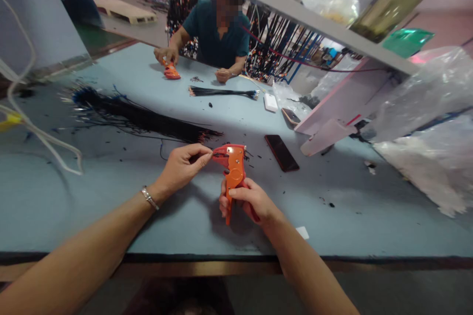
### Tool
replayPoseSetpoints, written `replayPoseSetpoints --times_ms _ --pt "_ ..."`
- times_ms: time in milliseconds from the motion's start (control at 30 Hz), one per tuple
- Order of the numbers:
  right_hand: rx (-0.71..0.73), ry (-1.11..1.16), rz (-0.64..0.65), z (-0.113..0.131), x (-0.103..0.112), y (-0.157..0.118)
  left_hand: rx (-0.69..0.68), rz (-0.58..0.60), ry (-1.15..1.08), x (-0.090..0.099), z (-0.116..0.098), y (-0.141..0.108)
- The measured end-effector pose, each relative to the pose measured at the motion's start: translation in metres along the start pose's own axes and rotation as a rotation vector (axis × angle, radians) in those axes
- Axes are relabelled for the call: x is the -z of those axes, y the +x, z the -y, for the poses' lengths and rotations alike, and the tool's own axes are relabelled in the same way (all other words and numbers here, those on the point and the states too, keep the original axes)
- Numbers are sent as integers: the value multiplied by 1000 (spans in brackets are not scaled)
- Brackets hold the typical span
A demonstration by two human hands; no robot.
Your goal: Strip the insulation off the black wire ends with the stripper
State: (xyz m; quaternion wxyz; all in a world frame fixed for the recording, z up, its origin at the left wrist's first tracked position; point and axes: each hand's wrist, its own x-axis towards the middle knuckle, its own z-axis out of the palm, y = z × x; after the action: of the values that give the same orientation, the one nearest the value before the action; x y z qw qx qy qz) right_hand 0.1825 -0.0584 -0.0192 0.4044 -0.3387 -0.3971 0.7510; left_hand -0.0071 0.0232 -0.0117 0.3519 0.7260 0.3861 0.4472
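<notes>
My right hand [246, 199] is wrapped round the handles of an orange and red wire stripper [235, 170], which stands upright above the table. My left hand [188, 165] pinches a thin black wire at the tool's jaws, thumb and forefinger pressed together. Most of that wire is hidden by the fingers, and I cannot tell how far its end sits inside the jaws. Just beyond my left hand lies a thick bundle of black wires [148, 120], with blue and bare ends at the left and reddish ends at the right.
Across the table a co-worker [221, 34] holds another orange wire stripper [171, 70]. A smaller black wire bundle [223, 92] lies nearby. To the right are a dark phone [281, 152], a second phone [290, 116], a white box [270, 102], a shelf post [332, 98] and plastic bags [424, 167]. A white cable [55, 142] loops at left.
</notes>
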Motion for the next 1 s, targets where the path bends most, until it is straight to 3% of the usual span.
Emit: replayPoseSetpoints --times_ms 1000 --pt "5 -35 -40 -7 -1 4 31 -19 14 -3 4 -1"
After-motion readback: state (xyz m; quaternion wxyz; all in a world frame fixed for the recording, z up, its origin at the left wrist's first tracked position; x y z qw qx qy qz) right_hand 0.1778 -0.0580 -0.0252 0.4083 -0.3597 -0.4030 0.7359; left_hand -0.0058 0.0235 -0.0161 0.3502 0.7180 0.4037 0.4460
